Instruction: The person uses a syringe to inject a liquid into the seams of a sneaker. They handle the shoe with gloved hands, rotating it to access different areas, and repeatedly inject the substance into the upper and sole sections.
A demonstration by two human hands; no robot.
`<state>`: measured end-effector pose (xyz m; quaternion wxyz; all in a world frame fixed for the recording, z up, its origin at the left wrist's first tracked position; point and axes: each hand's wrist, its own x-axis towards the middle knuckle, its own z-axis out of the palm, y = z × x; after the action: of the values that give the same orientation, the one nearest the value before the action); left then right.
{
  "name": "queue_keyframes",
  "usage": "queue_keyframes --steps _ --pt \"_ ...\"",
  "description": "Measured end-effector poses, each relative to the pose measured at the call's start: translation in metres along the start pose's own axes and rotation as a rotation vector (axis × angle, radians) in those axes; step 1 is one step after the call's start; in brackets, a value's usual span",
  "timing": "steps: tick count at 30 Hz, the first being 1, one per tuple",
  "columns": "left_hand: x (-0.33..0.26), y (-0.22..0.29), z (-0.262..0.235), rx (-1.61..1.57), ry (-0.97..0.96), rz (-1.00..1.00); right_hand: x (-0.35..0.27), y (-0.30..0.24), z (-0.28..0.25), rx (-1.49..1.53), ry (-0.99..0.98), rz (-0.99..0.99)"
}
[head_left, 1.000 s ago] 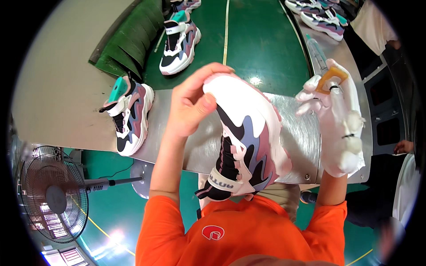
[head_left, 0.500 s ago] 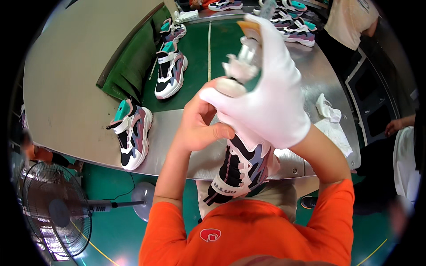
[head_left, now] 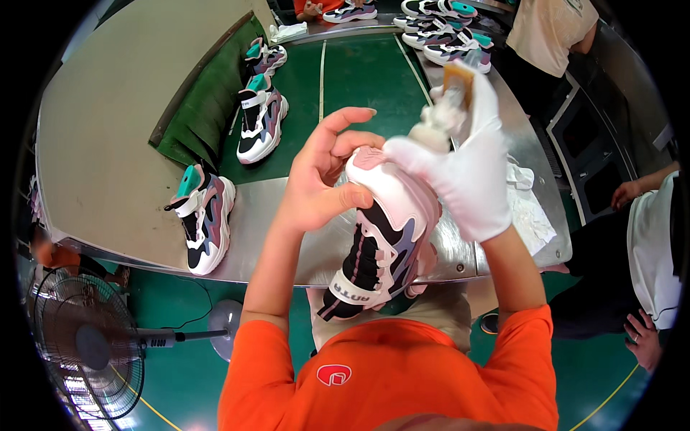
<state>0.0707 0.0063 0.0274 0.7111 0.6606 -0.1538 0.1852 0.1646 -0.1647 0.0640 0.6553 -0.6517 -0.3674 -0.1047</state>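
Hands grip things: bare left (head_left: 320, 183) holds sneaker (head_left: 384, 237), gloved right (head_left: 467, 169) brush (head_left: 449, 100).

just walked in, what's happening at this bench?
A person in an orange shirt holds a chunky white, black and purple sneaker over the metal bench. The bare left hand grips its toe end. The white-gloved right hand presses a white cloth and a small brush-like tool, blurred, against the sole. Matching sneakers stand on the green belt, and another sneaker waits at the bench's left.

Head-worn fisheye looks steeply down, close above hands.
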Motion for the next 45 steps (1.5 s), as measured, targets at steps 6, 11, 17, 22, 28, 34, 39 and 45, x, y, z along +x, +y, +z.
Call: queue_keyframes --steps 6,11,17,22,28,34,39,45 --pt "0.004 -0.002 0.003 -0.032 -0.020 0.031 -0.028 0.014 0.004 0.227 0.095 0.243" --pt "0.004 -0.006 -0.002 -0.045 -0.013 0.030 -0.049 0.031 -0.004 0.415 0.152 0.361" --pt "0.001 -0.011 -0.005 -0.014 -0.023 0.046 -0.037 0.025 0.001 0.351 0.115 0.291" --pt "0.002 -0.007 -0.007 0.015 -0.089 0.045 -0.034 0.030 -0.001 0.445 0.081 0.382" --pt "0.002 0.005 -0.007 0.256 -0.134 0.113 -0.110 0.053 -0.076 -0.134 0.096 0.527" --pt "0.013 0.009 -0.006 0.415 -0.185 0.185 -0.135 0.051 -0.134 -0.201 -0.104 0.845" --pt "0.020 0.008 -0.002 0.404 -0.169 0.117 -0.101 0.002 -0.119 0.513 -0.131 0.575" --pt "0.023 0.010 0.000 0.405 -0.137 0.069 -0.064 -0.008 -0.100 0.802 -0.362 0.268"
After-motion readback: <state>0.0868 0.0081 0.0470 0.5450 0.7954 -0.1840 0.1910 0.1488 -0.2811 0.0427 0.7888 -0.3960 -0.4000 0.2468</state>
